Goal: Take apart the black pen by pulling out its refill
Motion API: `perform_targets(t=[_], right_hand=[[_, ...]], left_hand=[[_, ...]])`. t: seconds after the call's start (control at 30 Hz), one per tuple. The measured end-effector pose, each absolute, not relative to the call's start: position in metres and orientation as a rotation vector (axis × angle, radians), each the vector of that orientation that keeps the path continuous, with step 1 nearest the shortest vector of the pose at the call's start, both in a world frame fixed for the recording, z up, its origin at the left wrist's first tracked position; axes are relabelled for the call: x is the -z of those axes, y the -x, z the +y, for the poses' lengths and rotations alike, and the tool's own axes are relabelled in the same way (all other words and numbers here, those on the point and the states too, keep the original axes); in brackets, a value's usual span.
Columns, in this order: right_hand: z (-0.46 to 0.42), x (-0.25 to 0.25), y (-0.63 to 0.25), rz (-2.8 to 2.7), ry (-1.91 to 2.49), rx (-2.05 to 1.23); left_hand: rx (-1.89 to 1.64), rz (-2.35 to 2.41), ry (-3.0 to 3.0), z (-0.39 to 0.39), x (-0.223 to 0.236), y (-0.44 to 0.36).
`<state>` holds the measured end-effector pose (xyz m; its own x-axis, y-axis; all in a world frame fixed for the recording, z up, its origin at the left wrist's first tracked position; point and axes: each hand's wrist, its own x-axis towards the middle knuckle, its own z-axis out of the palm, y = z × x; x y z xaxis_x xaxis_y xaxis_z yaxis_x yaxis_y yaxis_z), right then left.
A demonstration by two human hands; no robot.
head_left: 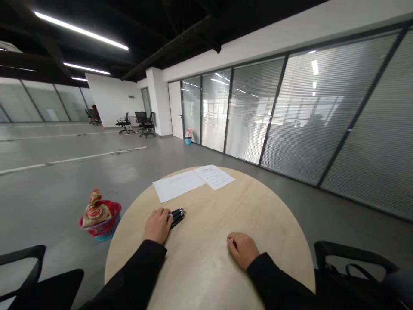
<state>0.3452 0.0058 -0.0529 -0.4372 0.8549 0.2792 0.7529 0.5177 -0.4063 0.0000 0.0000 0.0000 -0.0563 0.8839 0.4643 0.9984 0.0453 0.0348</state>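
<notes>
Several black pens (pixel 179 217) lie bunched side by side on the round wooden table (pixel 206 215). My left hand (pixel 158 224) rests over their near ends with its fingers curled on them. Their tips, with shiny metal, stick out to the right of my fingers, and the rest is hidden beneath the hand. On the right part of the tabletop, my right hand (pixel 242 249) lies closed in a loose fist, apart from the pens, and no object shows in it. Beyond the hands are a blank-looking white sheet (pixel 179 185) and a printed sheet (pixel 214 176), edges touching or overlapping.
Left of the table, a basket (pixel 116 210) holding a brown and red bag stands on the floor. Black chairs flank the table, one at left (pixel 41 284) and another at right (pixel 355 254). Glass partitions with blinds (pixel 251 116) run along the right side.
</notes>
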Motion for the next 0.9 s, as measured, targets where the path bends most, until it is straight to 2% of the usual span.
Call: perform_targets(t=[0.9], right_hand=[[0.004,0.048,-0.341,-2.311,1.34,-0.299]], left_hand=[[0.28,-2.018,1.921,0.002,0.0,-0.013]])
